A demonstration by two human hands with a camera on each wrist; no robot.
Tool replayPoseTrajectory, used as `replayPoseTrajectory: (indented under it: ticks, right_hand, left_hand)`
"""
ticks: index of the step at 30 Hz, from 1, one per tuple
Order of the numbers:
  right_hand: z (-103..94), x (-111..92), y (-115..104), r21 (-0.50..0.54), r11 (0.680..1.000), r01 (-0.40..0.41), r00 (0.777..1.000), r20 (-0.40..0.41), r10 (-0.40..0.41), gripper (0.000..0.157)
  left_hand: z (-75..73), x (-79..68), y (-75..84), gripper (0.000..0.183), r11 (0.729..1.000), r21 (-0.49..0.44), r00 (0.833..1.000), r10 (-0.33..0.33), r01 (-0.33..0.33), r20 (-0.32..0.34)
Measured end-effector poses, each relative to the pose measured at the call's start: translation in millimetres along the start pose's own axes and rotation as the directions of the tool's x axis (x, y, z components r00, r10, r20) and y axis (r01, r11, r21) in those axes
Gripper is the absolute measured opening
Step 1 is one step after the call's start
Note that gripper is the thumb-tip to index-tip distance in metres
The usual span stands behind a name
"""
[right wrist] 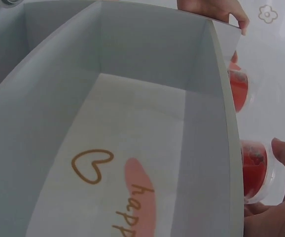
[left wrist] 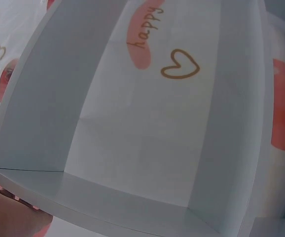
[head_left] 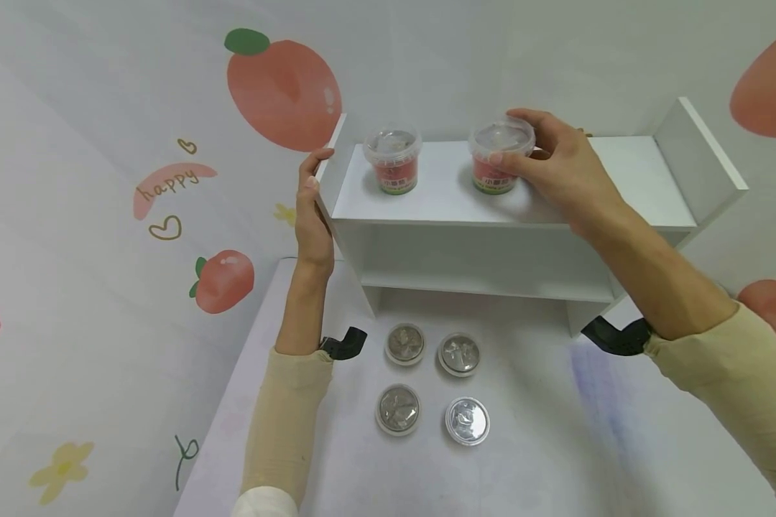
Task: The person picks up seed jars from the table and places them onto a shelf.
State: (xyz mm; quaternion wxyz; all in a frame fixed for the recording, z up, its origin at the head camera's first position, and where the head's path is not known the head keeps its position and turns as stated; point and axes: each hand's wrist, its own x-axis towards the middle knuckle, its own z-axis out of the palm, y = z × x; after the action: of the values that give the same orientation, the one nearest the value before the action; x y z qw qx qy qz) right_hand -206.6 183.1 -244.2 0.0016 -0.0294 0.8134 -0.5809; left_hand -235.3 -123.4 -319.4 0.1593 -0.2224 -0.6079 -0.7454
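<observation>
My right hand [head_left: 572, 169] holds a small clear plastic tub [head_left: 493, 172] by its lidded rim, thumb at the front and fingers behind. The tub has red sides, a green band and printed characters, and stands upright on the top board of a white shelf unit [head_left: 440, 205]. To its left is a matching tub [head_left: 396, 176], apart from it. My left hand [head_left: 315, 222] grips the unit's left side panel, its fingertips at the front edge. In the right wrist view, the right hand [right wrist: 275, 219] curves about the tub [right wrist: 256, 170] beyond the panel edge.
Several round tubs with silvery tops, among them one at the front right [head_left: 468, 421], stand on the white table [head_left: 530, 467] below the shelf. The unit has a lower board [head_left: 485, 276] and a raised right side panel [head_left: 701, 161]. Behind is a fruit-printed wall covering [head_left: 284, 93].
</observation>
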Motion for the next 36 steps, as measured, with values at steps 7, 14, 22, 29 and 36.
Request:
replayPoseTrajectory:
  ticks: [7,14,22,29,36]
  right_hand:
    - [-1.8,-1.3,0.8,-0.065,0.998,0.022,0.999,0.028,-0.020,0.087]
    - [-7.8,-14.7,5.2,-0.020,0.999,0.035,0.999,0.011,-0.035,0.091]
    - [-14.4,-32.9,12.1,-0.041,0.996,0.083,0.996,-0.023,-0.084,0.084]
    - [-20.4,-46.0,15.4,-0.034,0.990,0.136,0.988,-0.073,-0.138,0.076]
    - [-23.6,-60.0,21.0,0.177,0.957,0.230,0.972,-0.092,-0.217,0.070]
  left_hand:
    - [-0.5,0.8,0.3,0.048,0.999,-0.029,1.000,-0.017,0.017,-0.004]
    - [0.4,0.7,0.1,0.049,0.999,-0.035,1.000,-0.024,0.023,-0.002]
    - [2.5,1.8,-0.5,0.049,0.999,-0.034,1.000,-0.017,0.017,0.005]
    - [2.6,2.6,-2.0,0.049,1.000,-0.016,1.000,-0.010,0.010,0.011]
    - [4.0,4.4,-3.5,0.048,0.999,-0.048,1.000,0.005,-0.005,-0.004]
